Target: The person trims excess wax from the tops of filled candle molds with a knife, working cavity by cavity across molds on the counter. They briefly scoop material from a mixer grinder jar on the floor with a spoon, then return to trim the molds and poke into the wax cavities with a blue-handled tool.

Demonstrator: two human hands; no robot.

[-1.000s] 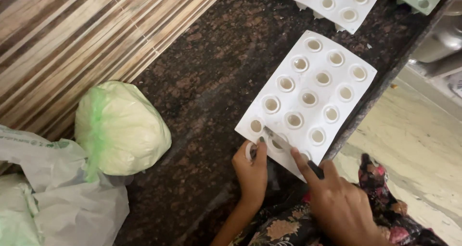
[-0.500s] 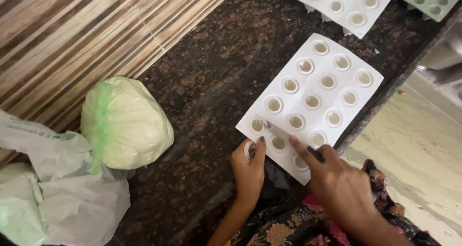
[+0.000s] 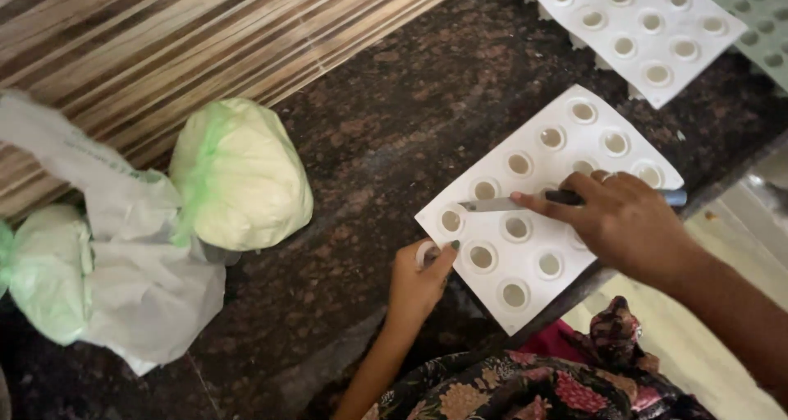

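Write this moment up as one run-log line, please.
left hand: steadies white mould tray edge | right hand: holds knife, blade over tray | bagged dough: apart, left

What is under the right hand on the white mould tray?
Under the right hand, a knife lies across the white mould tray; cavities beneath the palm are hidden.

The left hand (image 3: 417,279) sits curled at lower centre, while the right hand (image 3: 620,223) reaches in from the right, index finger extended.
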